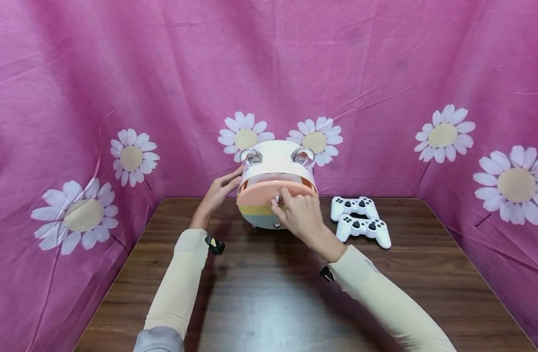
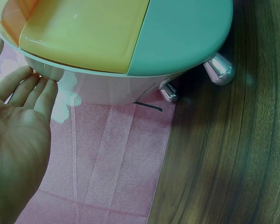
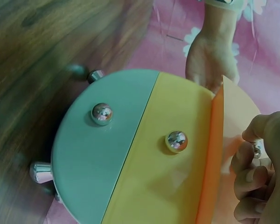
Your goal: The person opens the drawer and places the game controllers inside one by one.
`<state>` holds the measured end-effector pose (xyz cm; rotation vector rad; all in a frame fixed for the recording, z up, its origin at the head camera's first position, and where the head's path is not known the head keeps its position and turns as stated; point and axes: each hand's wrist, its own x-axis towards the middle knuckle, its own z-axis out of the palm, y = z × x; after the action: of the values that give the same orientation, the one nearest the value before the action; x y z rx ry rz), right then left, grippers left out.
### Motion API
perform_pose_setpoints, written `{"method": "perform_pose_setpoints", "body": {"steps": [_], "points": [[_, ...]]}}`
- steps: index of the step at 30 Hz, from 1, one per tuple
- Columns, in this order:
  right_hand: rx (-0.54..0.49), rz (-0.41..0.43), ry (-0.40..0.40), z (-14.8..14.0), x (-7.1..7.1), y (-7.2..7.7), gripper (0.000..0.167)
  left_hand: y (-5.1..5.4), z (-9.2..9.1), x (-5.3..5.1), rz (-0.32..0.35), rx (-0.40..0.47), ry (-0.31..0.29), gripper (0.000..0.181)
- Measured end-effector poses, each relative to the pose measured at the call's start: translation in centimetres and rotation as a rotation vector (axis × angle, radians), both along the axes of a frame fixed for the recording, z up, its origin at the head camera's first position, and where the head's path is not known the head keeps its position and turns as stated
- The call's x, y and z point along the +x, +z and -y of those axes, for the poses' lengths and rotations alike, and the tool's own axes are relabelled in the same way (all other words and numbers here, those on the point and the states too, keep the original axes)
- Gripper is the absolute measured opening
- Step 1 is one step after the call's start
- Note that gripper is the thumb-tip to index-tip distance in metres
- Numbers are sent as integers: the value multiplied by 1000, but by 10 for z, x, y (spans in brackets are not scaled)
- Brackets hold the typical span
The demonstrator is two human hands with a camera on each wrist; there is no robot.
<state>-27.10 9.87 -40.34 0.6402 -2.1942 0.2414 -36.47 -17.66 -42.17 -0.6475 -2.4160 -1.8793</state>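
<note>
A round white storage box (image 1: 275, 151) with silver ear-like rings on top and silver feet stands at the back of the table. Its front has three drawers: an orange drawer (image 1: 255, 193) on top, a yellow drawer (image 3: 154, 154) and a green drawer (image 3: 112, 144). The orange one juts out past the others. My right hand (image 1: 301, 215) pinches the silver knob (image 1: 277, 198) of the orange drawer between thumb and index finger. With fingers extended, my left hand (image 2: 23, 116) touches the box's left side; its fingertips are partly hidden in the head view.
Two white game controllers, a rear controller (image 1: 354, 206) and a front controller (image 1: 363, 228), lie right of the box, close together. The brown wooden table (image 1: 260, 293) meets a pink cloth (image 1: 185, 88) with printed daisies behind and at both sides.
</note>
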Motion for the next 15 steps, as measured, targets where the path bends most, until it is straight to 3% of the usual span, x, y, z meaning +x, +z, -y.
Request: {"method": "perform_pose_setpoints", "body": {"steps": [4, 11, 15], "points": [[7, 15, -12, 0, -6, 1, 32, 6, -2, 3, 26, 12, -10, 51], [8, 5, -32, 1, -15, 2, 33, 27, -5, 21, 26, 2, -30, 54], [5, 36, -43, 2, -20, 3, 32, 17, -4, 13, 27, 14, -27, 53]]}}
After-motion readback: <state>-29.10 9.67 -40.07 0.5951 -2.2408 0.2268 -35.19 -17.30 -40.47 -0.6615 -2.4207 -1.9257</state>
